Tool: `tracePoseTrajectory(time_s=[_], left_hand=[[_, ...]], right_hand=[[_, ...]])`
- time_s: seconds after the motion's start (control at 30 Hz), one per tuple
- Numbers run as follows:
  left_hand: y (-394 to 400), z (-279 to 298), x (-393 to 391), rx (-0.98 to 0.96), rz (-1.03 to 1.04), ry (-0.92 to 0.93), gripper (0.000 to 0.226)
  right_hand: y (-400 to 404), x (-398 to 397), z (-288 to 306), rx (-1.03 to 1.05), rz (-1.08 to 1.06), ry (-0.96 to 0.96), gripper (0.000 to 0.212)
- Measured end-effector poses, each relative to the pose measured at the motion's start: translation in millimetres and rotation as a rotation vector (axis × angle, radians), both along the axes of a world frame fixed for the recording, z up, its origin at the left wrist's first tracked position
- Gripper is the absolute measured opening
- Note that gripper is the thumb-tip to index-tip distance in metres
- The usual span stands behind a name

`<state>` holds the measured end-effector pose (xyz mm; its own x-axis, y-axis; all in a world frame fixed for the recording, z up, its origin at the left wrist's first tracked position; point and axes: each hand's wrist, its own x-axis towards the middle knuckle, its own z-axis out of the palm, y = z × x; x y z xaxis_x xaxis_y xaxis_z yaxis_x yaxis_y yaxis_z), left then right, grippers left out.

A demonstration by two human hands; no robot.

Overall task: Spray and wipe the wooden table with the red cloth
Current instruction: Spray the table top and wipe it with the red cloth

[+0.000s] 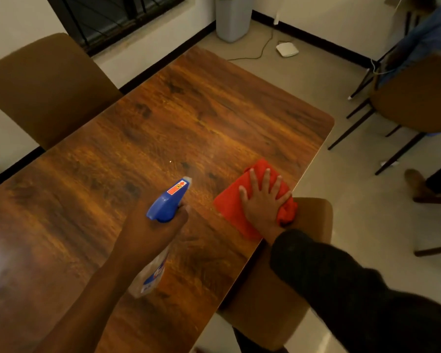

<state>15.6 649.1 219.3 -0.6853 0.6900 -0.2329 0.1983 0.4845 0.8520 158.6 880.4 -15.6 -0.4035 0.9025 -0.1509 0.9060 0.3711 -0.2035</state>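
The wooden table [183, 118] fills the middle of the head view, running from near left to far right. My left hand [150, 230] grips a spray bottle [167, 202] with a blue trigger head, its nozzle pointing away over the tabletop; the clear body hangs below my hand. A faint mist hangs just ahead of the nozzle. The red cloth [233, 200] lies folded at the table's right edge. My right hand [264, 200] rests flat on it with fingers spread, the thumb side over the bunched edge.
A brown chair [46, 85] stands at the table's far left side, another [313, 217] under my right arm. A third chair [418, 103] and a person's shoe [418, 184] are at the right. A grey bin [232, 19], a white device [287, 49] and cable lie on the floor.
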Motion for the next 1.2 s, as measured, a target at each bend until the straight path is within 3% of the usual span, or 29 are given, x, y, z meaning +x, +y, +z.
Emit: tracePoseTrajectory(time_s=[0.07,0.17,0.3,0.37,0.47,0.7,0.87,0.97,1.2], left_hand=[[6.4,-1.5,1.7,-0.009,-0.005,-0.040,0.015],[20.3,-5.6,-3.5,-0.041,-0.005,-0.047,0.018],[49.2,-4.8,-10.2,-0.021,-0.027,-0.003,0.019],[62.0,-3.4,-15.4,-0.025,-0.033,0.010,0.021],[80.2,-8.8,-26.3,-0.006,-0.053,-0.034,0.016],[99.6,-32.6,-41.0,-0.077,-0.001,-0.025,0.018],[109.3,-41.1,-53.0,-0.051,0.016,-0.036,0.019],[118.5,-46.7,-61.2,-0.046,0.015,0.002,0.015],[133.0,-31.8,-69.4,0.101,0.029,-0.057,0.018]], right_hand=[[37.8,1.8,3.7,-0.031,-0.063,0.006,0.073],[26.3,-6.0,4.8,0.012,-0.054,-0.011,0.073],[-55.5,-8.0,2.8,0.027,0.232,0.013,0.074],[-60.2,-3.8,4.9,-0.001,0.349,0.033,0.074],[10.3,-6.0,6.1,-0.018,0.332,0.008,0.072],[230.3,-24.0,17.7,-0.108,0.001,0.003,0.071],[315.3,-22.3,22.0,-0.094,-0.165,0.031,0.075],[307.3,-18.2,16.4,-0.048,-0.128,0.024,0.075],[201.7,40.0,10.8,-0.080,0.319,-0.082,0.074]])
